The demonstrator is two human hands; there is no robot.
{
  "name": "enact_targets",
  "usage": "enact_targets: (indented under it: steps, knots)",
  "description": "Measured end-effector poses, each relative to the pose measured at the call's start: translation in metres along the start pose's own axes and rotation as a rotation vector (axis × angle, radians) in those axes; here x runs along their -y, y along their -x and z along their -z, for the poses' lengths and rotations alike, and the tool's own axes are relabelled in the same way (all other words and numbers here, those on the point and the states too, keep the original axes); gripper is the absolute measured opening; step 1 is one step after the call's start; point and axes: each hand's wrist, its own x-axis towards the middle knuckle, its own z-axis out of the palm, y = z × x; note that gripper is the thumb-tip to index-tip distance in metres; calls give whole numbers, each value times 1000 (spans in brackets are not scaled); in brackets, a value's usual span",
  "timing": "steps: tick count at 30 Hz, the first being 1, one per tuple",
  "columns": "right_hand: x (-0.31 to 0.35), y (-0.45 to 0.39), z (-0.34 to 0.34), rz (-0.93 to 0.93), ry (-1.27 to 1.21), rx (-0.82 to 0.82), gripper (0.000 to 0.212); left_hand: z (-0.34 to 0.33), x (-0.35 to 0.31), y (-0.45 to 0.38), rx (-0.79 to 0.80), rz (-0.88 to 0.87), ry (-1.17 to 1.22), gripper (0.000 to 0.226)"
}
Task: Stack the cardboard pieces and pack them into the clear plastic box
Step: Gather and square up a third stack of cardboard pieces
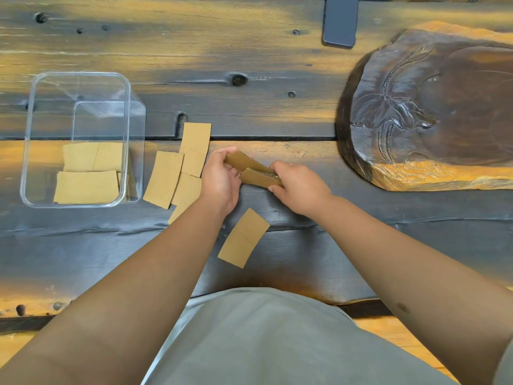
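Head view: the dark, worn wooden table lies bare between the clear plastic box at left and the carved wooden slab at right. Left hand and right hand each hold a grip closed on small stacks of brown cardboard pieces mid-table. Loose pieces lie beside the box, some under the left forearm; the black phone is cut off at the top.

Both bare forearms reach forward from the lower corners and converge toward the middle. The left hand is curled, thumb on top, fingers pinching closed. The right hand faces it closely, knuckles up, its fingers likewise clamped.
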Motion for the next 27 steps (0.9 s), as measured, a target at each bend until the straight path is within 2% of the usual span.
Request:
enact_targets:
  steps: [2, 5, 6, 9, 11, 14, 16, 21, 24, 25, 27]
  knots:
    - [1, -2, 0, -17, 24, 11, 23, 2, 4, -4, -26, -9, -134, 20]
    - [1, -4, 1, -44, 49, 18, 24, 5, 11, -6, -53, -193, -665, 26]
    - [1, -5, 2, -54, 54, 27, 25, 6, 10, -5, -48, -270, -759, 31]
    - [3, -8, 3, -85, 93, 47, 24, 12, 0, 0, 19, -522, -769, 46]
    - [6, -10, 2, -97, 139, 39, 24, 12, -4, 1, 162, -705, -939, 42]
    - [13, -11, -2, -123, 196, 2, 24, 10, 2, 2, 491, -710, -1375, 53]
    - [17, -9, -6, -149, 228, -23, 31, 12, 7, 2, 583, -744, -1588, 58]
    - [12, -3, -9, -96, 160, -71, 33, 23, 6, -6, 600, -859, -1700, 55]
    - [6, 3, -4, -14, -17, -8, 55, 24, 6, -2, 527, -864, -1717, 39]
    - [4, 7, -2, 13, -29, 0, 64, 24, 6, -1, 522, -867, -1710, 35]
    - [-6, 17, 1, 40, 79, -89, 71, 22, 6, 0, 523, -875, -1699, 31]
